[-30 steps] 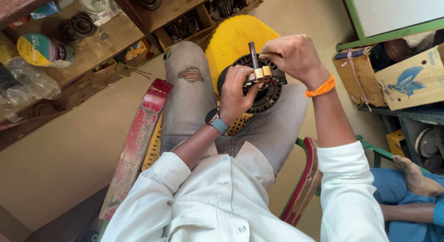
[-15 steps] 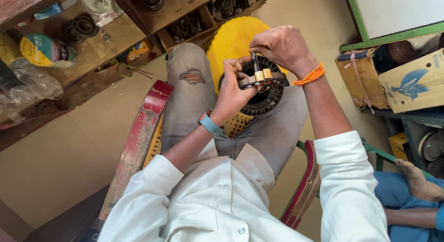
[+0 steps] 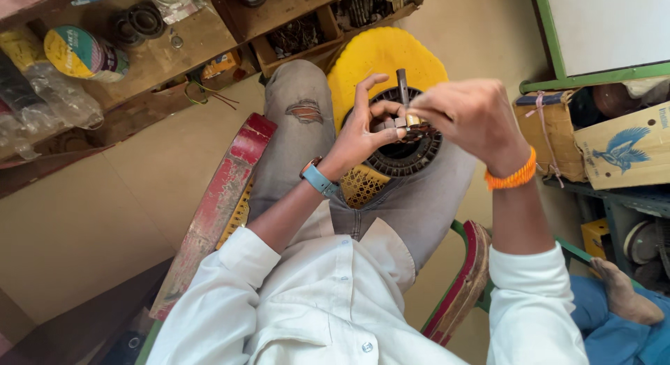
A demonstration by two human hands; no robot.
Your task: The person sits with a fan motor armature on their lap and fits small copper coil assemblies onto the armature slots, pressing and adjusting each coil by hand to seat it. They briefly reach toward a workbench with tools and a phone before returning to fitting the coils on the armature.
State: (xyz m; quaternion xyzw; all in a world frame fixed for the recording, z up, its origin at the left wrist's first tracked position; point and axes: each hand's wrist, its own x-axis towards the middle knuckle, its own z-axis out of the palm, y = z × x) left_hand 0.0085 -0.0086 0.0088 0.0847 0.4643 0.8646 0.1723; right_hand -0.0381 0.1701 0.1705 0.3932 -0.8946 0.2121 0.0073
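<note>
A black round toothed ring, like a motor stator [image 3: 405,152], rests on my lap between my knees in grey torn jeans. Over it I hold a small metal part with a brass piece and a dark shaft [image 3: 405,114] sticking up. My left hand [image 3: 363,131], with a blue wrist strap, pinches that part from the left, its other fingers spread. My right hand [image 3: 467,117], with an orange band on the wrist, grips the same part from the right. What lies under my right fingers is hidden.
A yellow round stool [image 3: 380,58] stands past my knees. A wooden shelf [image 3: 209,37] holds tape rolls, black rings and small parts. Cardboard boxes [image 3: 621,152] sit at the right. I sit on a red-framed woven chair [image 3: 223,204]. Another person's bare foot [image 3: 624,295] shows at lower right.
My right hand has come down and right, off the top of the shaft. My left fingers have spread open around the small part. The ring stays on my lap.
</note>
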